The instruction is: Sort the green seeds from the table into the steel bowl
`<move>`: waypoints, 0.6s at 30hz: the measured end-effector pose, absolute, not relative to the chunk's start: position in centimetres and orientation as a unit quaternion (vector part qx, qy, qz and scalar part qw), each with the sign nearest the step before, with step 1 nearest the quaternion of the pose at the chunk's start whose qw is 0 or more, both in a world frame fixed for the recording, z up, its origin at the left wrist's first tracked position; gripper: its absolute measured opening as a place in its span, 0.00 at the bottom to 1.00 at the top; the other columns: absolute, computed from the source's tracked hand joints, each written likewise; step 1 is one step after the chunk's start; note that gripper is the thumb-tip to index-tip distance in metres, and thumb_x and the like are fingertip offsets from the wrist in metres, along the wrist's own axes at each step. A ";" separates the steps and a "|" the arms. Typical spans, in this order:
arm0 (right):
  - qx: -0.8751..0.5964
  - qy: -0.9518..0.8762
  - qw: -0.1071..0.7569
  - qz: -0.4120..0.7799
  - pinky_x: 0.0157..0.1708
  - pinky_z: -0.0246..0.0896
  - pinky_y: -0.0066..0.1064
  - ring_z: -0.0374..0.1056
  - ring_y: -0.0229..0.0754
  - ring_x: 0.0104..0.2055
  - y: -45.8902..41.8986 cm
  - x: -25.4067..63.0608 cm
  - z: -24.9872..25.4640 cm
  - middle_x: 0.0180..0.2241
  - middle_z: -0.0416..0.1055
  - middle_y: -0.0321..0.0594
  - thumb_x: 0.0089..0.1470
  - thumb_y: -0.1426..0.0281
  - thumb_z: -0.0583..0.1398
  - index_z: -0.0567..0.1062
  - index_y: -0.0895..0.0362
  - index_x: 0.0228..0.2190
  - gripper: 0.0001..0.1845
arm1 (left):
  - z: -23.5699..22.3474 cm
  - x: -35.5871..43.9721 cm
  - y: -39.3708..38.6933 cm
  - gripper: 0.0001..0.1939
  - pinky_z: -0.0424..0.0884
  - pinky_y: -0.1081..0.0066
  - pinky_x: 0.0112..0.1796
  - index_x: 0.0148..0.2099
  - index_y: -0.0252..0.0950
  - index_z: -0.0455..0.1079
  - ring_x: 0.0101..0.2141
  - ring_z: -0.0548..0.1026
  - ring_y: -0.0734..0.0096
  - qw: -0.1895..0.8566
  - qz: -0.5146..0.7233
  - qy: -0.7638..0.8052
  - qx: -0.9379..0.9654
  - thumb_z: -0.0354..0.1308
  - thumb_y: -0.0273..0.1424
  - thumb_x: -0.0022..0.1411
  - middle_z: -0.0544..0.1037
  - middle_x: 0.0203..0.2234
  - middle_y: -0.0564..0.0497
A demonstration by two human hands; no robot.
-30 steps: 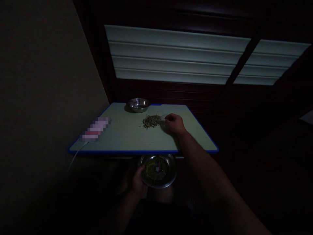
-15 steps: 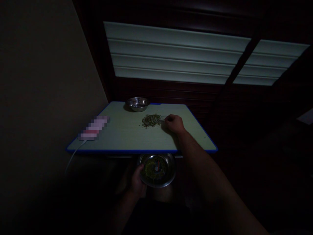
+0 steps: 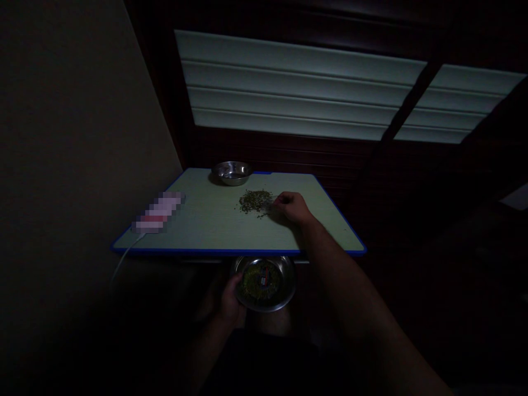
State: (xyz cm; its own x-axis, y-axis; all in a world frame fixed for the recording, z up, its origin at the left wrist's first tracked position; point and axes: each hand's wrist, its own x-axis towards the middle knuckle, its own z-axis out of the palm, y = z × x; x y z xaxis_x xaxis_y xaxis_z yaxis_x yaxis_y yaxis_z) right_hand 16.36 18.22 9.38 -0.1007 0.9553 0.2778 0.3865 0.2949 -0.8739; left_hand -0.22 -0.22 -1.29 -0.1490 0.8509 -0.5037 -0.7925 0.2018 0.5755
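Observation:
Below the table's front edge, my left hand [image 3: 233, 301] grips the left rim of a steel bowl [image 3: 290, 286], thumb over the edge. Small green grains [image 3: 252, 286], like mung beans, lie inside it, with a bright reflection in the middle. Over the tabletop my right hand [image 3: 293, 208] is closed, fingers pinched at the right side of a loose pile of grains [image 3: 252, 202]. A small see-through piece [image 3: 269, 204] shows at its fingertips; dim light and blur hide its exact kind.
A second steel bowl [image 3: 232, 174] stands at the back of the pale, blue-edged table [image 3: 198, 225]. On the left lies a pixelated pinkish object [image 3: 159, 213] with a white cable [image 3: 122, 257] hanging off the edge. A wall is at left, dark slatted panels behind.
My right hand has shifted slightly at the pile, and a few grains now lie nearer the front of it. The left hand still holds the bowl. The view has tilted slightly.

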 end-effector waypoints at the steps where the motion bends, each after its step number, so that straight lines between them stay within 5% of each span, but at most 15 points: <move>1: -0.502 -0.665 0.449 0.323 0.27 0.56 0.28 0.61 0.36 0.24 18.2 16.4 9.4 0.20 0.68 0.34 0.35 0.66 0.61 0.72 0.58 0.20 0.08 | -1.3 -0.2 -0.2 0.08 0.75 0.55 0.49 0.32 0.34 0.78 0.45 0.80 0.49 0.649 0.631 0.424 0.032 0.60 0.31 0.50 0.84 0.27 0.45; 18: -0.532 -0.688 0.405 0.281 0.25 0.50 0.27 0.56 0.35 0.23 18.0 16.6 9.5 0.17 0.62 0.32 0.36 0.67 0.57 0.69 0.57 0.18 0.06 | -1.8 -0.4 -0.2 0.10 0.74 0.54 0.49 0.33 0.32 0.78 0.47 0.78 0.46 0.662 0.624 0.415 0.023 0.59 0.32 0.51 0.84 0.29 0.42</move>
State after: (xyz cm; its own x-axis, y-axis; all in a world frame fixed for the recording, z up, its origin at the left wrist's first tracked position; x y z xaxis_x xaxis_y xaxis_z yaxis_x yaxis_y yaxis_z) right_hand 16.61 18.01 9.53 -0.1044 0.9603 0.2587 0.5048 0.2753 -0.8182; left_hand -0.36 -0.24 -1.80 -0.1224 0.8449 -0.5207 -0.8069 0.2208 0.5479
